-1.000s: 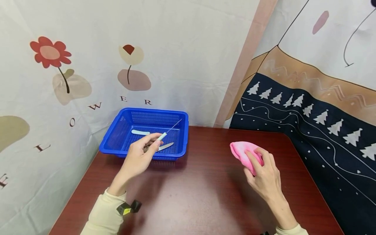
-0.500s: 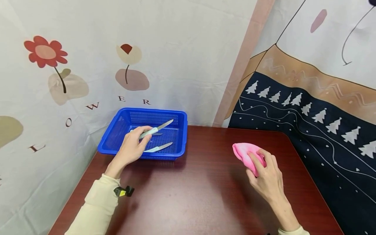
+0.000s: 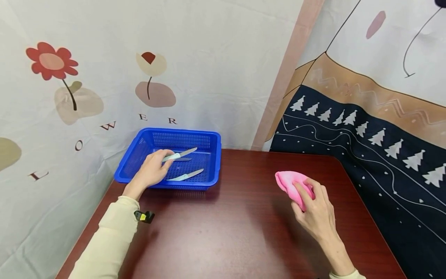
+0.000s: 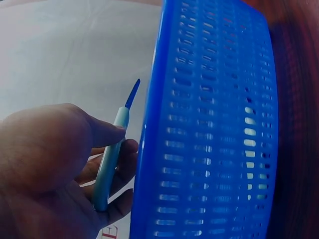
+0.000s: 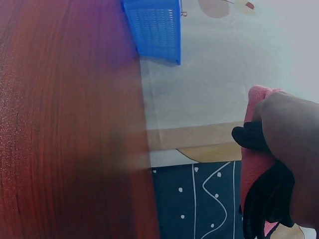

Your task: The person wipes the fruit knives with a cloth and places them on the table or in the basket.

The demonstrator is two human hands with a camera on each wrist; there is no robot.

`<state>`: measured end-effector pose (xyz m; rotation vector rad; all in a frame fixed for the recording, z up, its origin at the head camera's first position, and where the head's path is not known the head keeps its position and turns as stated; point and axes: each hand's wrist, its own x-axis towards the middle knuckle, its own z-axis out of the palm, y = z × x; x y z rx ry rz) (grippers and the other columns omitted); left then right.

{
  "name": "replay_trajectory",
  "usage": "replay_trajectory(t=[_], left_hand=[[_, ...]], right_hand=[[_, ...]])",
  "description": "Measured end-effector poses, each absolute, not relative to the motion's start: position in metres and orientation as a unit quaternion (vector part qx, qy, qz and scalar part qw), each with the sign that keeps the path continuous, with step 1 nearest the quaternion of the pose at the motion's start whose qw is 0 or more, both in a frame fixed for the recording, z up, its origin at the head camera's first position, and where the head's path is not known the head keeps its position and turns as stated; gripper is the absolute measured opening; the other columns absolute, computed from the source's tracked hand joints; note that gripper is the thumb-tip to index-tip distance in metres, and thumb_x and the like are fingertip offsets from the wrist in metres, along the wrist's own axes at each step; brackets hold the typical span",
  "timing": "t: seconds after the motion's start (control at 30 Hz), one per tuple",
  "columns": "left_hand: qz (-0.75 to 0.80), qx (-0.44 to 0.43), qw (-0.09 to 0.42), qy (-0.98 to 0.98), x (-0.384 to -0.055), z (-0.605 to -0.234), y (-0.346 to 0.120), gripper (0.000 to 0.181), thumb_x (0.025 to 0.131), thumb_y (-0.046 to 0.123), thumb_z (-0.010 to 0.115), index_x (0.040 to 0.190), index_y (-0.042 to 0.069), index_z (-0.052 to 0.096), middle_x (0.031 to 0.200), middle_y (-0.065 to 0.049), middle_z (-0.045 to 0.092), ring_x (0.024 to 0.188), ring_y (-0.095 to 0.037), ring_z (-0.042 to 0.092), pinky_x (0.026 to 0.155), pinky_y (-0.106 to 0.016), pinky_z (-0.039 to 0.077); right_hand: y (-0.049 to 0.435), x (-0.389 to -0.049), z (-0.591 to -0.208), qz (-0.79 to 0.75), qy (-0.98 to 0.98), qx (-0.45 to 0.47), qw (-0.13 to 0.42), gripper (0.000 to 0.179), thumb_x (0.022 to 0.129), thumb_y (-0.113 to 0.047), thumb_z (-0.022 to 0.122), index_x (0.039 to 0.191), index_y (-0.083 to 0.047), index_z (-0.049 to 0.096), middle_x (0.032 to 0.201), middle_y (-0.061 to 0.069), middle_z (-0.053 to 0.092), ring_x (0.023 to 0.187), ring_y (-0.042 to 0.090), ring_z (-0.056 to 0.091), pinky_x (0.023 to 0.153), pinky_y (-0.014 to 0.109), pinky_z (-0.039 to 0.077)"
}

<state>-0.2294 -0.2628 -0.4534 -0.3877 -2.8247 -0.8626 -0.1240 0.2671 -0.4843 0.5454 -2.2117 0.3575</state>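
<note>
My left hand [image 3: 150, 169] grips a small knife [image 3: 177, 156] by its pale mint handle, over the blue basket [image 3: 218, 155]. The blade points up and right in the head view. In the left wrist view, thumb and fingers wrap the knife handle [image 4: 106, 174] beside the basket's slotted wall [image 4: 199, 134]. Inside the basket lies another pale-handled knife [image 3: 188, 176] near the front. Behind the held one shows a further blade [image 3: 184, 159], its handle hidden. On the right, my right hand [image 3: 318, 215] holds a folded pink cloth [image 3: 289, 183] above the table.
The basket stands at the back left of the dark red-brown table [image 3: 223, 232], close to a printed fabric wall [image 3: 223, 77]. A navy printed cloth [image 3: 366, 174] hangs beyond the table's right edge.
My left hand has moved left and lower over the basket with the knife, whose blade has tilted down towards level. My right hand stays nearly still with the pink cloth.
</note>
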Motion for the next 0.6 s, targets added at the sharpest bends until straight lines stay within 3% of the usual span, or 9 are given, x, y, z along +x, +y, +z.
replay_trajectory(t=[0.3, 0.6], left_hand=[[-0.279, -0.136, 0.067, -0.948, -0.247, -0.458, -0.269, 0.029, 0.114, 0.008, 0.059, 0.137, -0.005, 0.069, 0.126, -0.029, 0.074, 0.105, -0.042, 0.067, 0.093, -0.061, 0.055], [-0.283, -0.128, 0.024, -0.95, -0.253, -0.459, -0.27, 0.044, 0.116, 0.017, 0.06, 0.154, -0.004, 0.059, 0.145, -0.033, 0.068, 0.139, -0.054, 0.062, 0.114, -0.071, 0.051]], right_hand=[[0.268, -0.122, -0.485, 0.131, -0.887, 0.212, 0.387, 0.057, 0.08, -0.014, 0.079, 0.136, -0.009, 0.078, 0.133, 0.029, 0.067, 0.106, 0.044, 0.062, 0.061, 0.056, 0.063], [0.269, -0.121, -0.486, 0.136, -0.892, 0.206, 0.378, 0.052, 0.084, -0.017, 0.077, 0.135, -0.009, 0.078, 0.134, 0.028, 0.066, 0.109, 0.043, 0.062, 0.064, 0.059, 0.064]])
